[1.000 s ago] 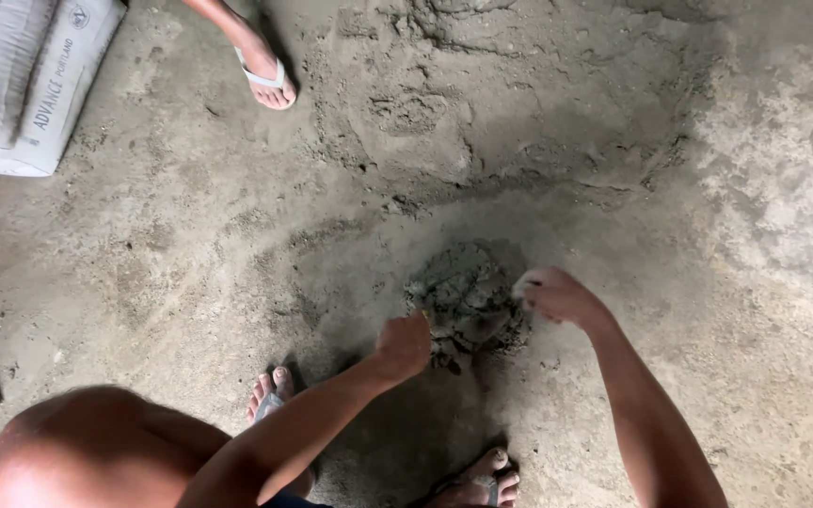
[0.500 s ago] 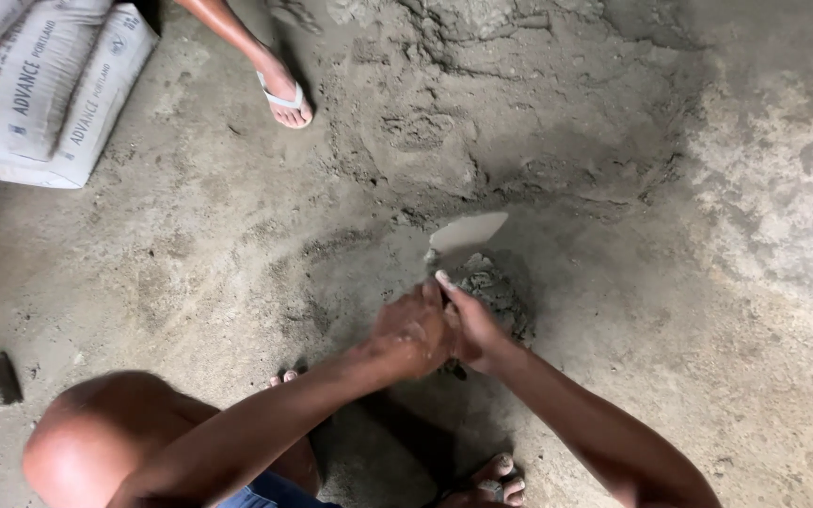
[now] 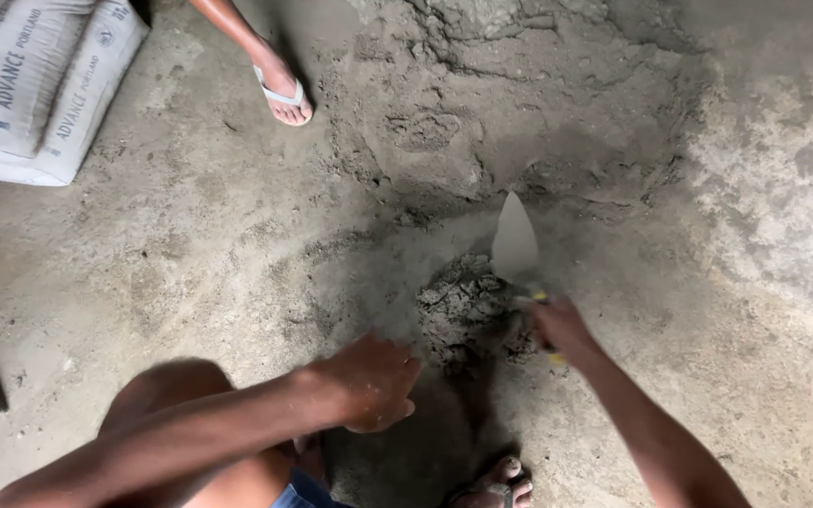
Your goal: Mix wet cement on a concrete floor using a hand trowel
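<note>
Two stacked white sacks w/ red & dark print, top-left corner on floor.

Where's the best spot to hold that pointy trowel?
By the yellow handle, coming from the near side, as the right hand does. The flat pointed blade faces away over the grey mortar pile, and the handle sticks back toward the person, which likely suits fingers best.

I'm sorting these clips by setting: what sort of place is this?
Probably a building site or masonry work area: a rough grey concrete floor, stacked cement sacks, and a small grey mortar pile beside a pointed steel trowel in the right hand.
</note>
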